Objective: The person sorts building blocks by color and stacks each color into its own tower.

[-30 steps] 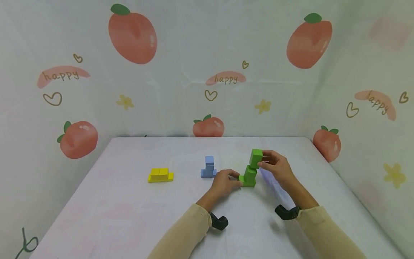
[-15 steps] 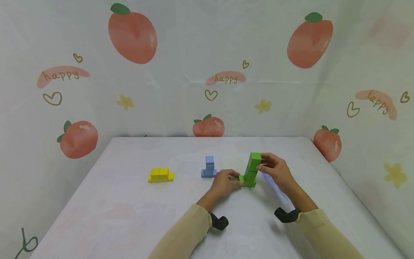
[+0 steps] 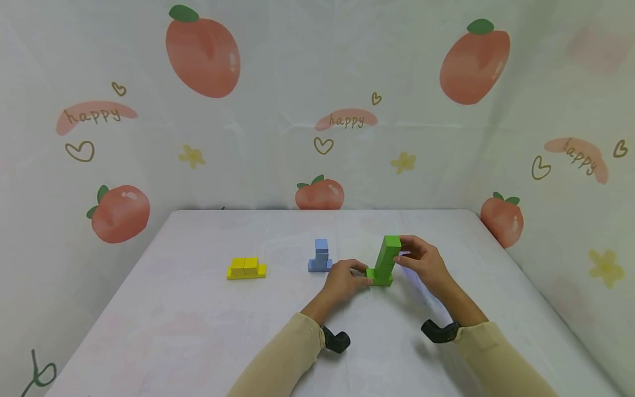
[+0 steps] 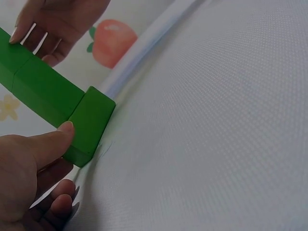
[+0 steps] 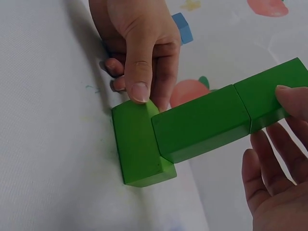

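Three green blocks form an upright tower on the table. Its flat base block (image 3: 381,282) lies lowest, and the left hand (image 3: 342,282) pinches that block's left end between thumb and fingers. A second green block (image 5: 202,126) stands on the base, toward the right side. On it sits the top green block (image 5: 267,97), with only a thin seam between the two in the right wrist view. The right hand (image 3: 424,260) grips this top block from the right, thumb on the near face. Part of the fingers behind it is hidden.
A small blue block stack (image 3: 321,256) stands just beyond the left hand. Farther left lies a low yellow block group (image 3: 247,268), two blocks side by side on a flat one. The white table (image 3: 198,331) meets a fruit-printed cloth (image 3: 268,138) at the back.
The right hand has lowered the top green block, which was tilted and offset a second ago, into line with the block under it. The left hand has stayed in place.
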A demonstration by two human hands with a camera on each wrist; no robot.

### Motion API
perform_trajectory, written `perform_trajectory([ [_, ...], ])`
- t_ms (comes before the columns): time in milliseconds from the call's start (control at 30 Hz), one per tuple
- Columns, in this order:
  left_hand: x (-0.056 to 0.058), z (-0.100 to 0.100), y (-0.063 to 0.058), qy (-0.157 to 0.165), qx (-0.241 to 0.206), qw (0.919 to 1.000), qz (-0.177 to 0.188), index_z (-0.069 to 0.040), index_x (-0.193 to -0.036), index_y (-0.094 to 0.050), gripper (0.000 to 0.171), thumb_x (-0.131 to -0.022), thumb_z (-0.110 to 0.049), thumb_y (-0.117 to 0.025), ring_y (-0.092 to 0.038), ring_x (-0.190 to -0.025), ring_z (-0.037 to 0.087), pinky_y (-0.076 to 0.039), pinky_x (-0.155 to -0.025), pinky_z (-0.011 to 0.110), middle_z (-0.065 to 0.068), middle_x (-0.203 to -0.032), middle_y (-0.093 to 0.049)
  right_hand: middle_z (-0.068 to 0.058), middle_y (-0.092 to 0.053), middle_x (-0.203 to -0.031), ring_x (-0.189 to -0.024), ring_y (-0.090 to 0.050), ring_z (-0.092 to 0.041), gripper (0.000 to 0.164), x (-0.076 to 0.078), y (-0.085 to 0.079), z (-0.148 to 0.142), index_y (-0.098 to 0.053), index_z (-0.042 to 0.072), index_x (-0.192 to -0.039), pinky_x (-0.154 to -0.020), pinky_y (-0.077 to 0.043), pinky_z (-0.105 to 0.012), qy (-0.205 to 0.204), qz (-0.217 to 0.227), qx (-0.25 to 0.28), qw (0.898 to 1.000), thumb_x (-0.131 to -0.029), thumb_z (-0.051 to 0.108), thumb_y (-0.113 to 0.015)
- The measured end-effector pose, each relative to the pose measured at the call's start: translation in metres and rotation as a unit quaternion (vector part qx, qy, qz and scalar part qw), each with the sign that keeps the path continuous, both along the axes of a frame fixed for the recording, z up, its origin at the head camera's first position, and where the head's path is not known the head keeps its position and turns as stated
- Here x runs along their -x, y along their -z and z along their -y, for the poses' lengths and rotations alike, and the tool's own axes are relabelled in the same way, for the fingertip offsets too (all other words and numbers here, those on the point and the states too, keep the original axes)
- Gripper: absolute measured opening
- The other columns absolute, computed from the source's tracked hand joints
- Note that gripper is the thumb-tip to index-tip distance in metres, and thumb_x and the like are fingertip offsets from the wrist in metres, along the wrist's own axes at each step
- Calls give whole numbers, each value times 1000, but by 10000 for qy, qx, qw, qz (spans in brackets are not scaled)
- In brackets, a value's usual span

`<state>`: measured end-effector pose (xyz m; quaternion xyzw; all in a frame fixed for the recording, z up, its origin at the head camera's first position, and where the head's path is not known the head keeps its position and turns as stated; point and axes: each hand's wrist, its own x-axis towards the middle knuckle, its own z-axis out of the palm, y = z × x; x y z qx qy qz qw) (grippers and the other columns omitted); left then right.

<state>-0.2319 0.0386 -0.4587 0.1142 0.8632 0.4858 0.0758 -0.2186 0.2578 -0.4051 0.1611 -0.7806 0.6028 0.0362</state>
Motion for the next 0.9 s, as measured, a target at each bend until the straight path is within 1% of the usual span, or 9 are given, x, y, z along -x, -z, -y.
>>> perform_trajectory([
  [200,-1,0,1,1,13,10000,-30,-16,-109,-72,29,-83,-25,-79,-55,-87,9,-46,-81,35,-10,-100,-65,-4,-62,-115,-103,-59,-15,45,0,3,0,-53,-5,-129,-84,-49,-23,6,-29,-14,10000,-88,3,-70],
  [400,-3,0,1,21,25,9997,-237,-13,-111,-72,32,-82,-25,-79,-55,-83,8,-46,-77,32,-8,-102,-67,-12,-60,-119,-103,-57,-12,48,-2,6,0,-51,-4,-132,-86,-47,-21,-14,-147,-61,9999,-88,3,-69],
  [533,-4,0,2,23,-3,9994,-344,-12,-112,-71,33,-82,-24,-79,-55,-84,7,-46,-77,31,-6,-103,-68,-16,-59,-121,-106,-56,-12,49,-4,9,-2,-50,-3,-134,-87,-46,-20,-11,-203,-116,9997,-89,3,-68],
  [600,-4,0,3,20,-68,9994,-337,-12,-113,-71,34,-83,-24,-79,-55,-83,7,-46,-77,30,-6,-104,-68,-16,-58,-122,-107,-56,-13,49,-6,11,-4,-49,-3,-134,-87,-45,-19,34,-204,-178,9996,-89,3,-68],
  [767,-4,1,6,56,-253,9993,-281,-11,-116,-70,38,-83,-25,-79,-56,-82,7,-47,-73,28,-5,-106,-67,-10,-58,-124,-110,-55,-19,49,-9,17,-8,-50,-3,-133,-86,-45,-18,198,-123,-253,9994,-89,5,-69],
  [900,-7,5,7,64,-358,9988,-332,-10,-119,-68,42,-82,-26,-80,-55,-80,6,-47,-70,26,-4,-107,-66,-15,-58,-125,-110,-56,-23,48,-9,23,-13,-51,-3,-132,-86,-45,-18,286,-120,-326,9990,-89,6,-70],
])
